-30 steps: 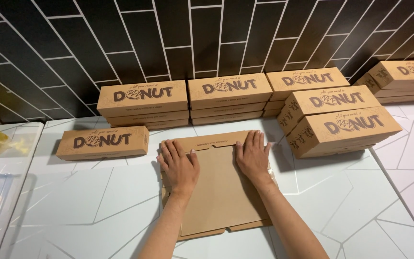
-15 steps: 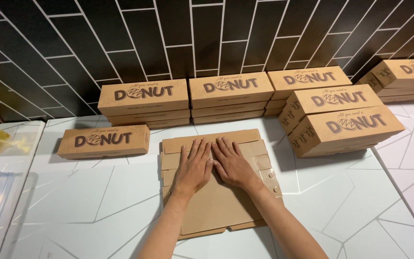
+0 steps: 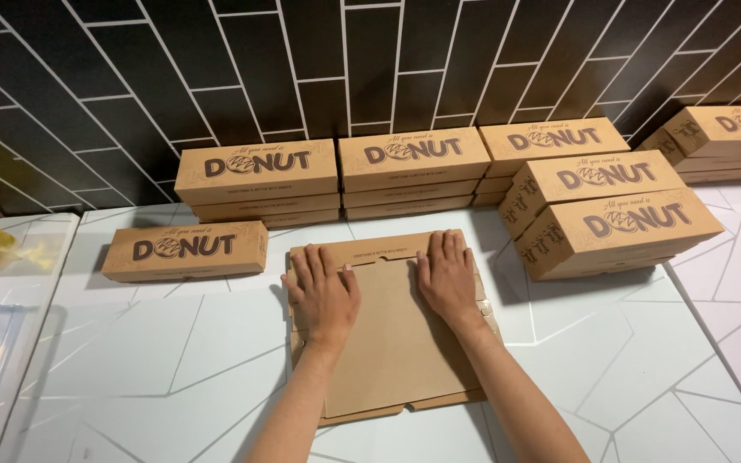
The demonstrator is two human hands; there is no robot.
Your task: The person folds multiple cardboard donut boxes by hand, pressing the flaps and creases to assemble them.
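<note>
- A flat, unfolded brown cardboard box blank (image 3: 392, 343) is being pressed onto the white tiled counter (image 3: 173, 369) at centre.
- The left hand (image 3: 326, 291) at 11 o'clock and the right hand (image 3: 448, 279) at 1 o'clock are being laid open, palms down, fingers spread, gripping nothing.
- A single closed rectangular box (image 3: 186, 250) is being kept at 10 o'clock.
- Matte stacked boxes (image 3: 413, 171) are being lined along the glossy black tiled wall (image 3: 345, 60) at 12 o'clock.

Brown flat carton (image 3: 392, 343) on the counter, brown boxes (image 3: 413, 159) stacked behind.
</note>
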